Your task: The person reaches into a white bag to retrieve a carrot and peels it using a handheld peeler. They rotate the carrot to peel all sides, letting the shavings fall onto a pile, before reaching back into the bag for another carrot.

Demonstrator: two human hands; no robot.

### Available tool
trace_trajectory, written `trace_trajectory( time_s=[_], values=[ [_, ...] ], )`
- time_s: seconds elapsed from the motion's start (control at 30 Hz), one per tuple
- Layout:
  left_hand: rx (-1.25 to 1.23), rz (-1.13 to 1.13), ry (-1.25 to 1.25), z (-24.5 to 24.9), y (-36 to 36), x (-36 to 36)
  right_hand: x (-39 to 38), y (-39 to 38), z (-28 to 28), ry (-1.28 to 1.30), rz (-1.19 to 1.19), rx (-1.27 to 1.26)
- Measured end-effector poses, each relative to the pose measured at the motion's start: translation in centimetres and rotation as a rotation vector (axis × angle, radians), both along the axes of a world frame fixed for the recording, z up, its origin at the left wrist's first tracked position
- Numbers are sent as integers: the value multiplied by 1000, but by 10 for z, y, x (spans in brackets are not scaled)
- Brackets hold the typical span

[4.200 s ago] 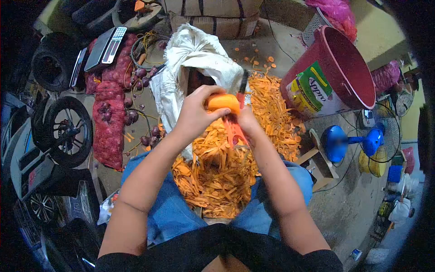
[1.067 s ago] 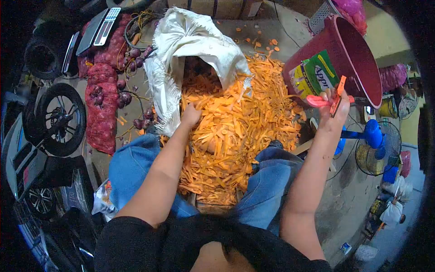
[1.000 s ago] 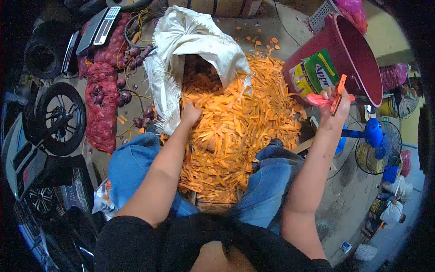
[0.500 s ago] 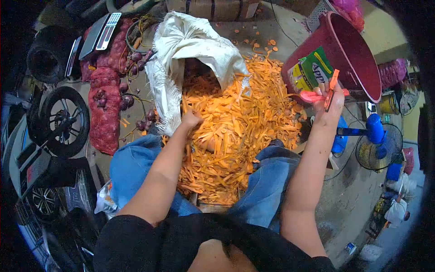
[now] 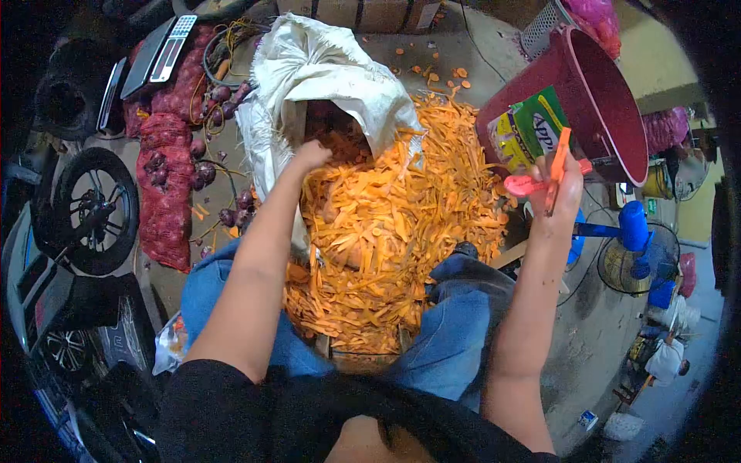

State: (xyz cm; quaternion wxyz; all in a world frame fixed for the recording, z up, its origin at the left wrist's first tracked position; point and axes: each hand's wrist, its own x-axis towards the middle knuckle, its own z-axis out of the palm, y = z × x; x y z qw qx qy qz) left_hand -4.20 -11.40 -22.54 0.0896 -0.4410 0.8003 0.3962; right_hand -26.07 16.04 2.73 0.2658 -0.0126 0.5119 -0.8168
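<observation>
Left hand (image 5: 311, 154) is extended into the mouth of the white sack (image 5: 332, 65), with the fingertips lost among the carrots (image 5: 340, 140) inside. Whether anything is gripped cannot be told. Right hand (image 5: 562, 189) is held raised on the right, closed round the handle of an orange-pink peeler (image 5: 540, 181), blade end up, just beside the labelled wall of the tilted red bucket (image 5: 610, 100). Risk noted: the sack is being felt into unseen, so a carrot taken by its tip could slip and be dropped into the peel heap (image 5: 386, 231) between the knees, where it would be hard to pick out. The sack's folded lip hangs over the wrist and could be dragged down over the opening. The bare blade is carried close to the bucket wall and could be knocked or caught on it. Loose peel is spread on the floor (image 5: 587, 339) round the feet, so footing is judged slippery. Carrots lie at the left fingertips and well apart from the right hand, with the heap between the two. Red onion nets (image 5: 162, 185) lie left of the sack.
</observation>
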Motion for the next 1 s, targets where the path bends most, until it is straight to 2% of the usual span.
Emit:
trace_trajectory(
  time_s=[0.03, 0.07, 0.1, 0.13, 0.17, 0.2, 0.27, 0.33, 0.43, 0.5, 0.6, 0.77, 1.0],
  values=[
    [-135, 126, 122, -31, -17, -6, 1, -3, -6, 5, 1, 6],
    [-218, 82, 128, -26, -27, -12, 1, -6, -17, 22, -20, 32],
    [-78, 16, -34, 2, -34, -22, 1, -8, -23, 39, -41, 59],
    [-137, -116, -75, -35, -63, -33, 3, -7, -23, -3, -13, 207],
    [-196, -253, -117, -73, -88, -43, 3, -8, -26, -1, -17, 216],
    [-186, -258, -115, -46, -78, -43, 3, -9, -29, 7, 8, 230],
    [-210, 9, 140, 7, -64, -38, 4, -16, -33, 15, 32, 253],
    [-257, -26, 110, -21, -76, -42, 7, -26, -35, 105, -64, 293],
    [-411, -123, 28, -92, -97, -56, 2, -28, -45, 170, -52, 349],
    [-501, -188, -39, -121, -94, -58, 1, -32, -48, 214, -67, 391],
    [-528, -175, -73, -132, -97, -65, -5, -38, -53, 216, -61, 411],
    [-383, -23, -17, -133, -110, -69, -14, -49, -65, 297, -53, 496],
    [7, 329, 148, -148, -134, -58, -32, -58, -77, 320, -12, 518]
  ],
)
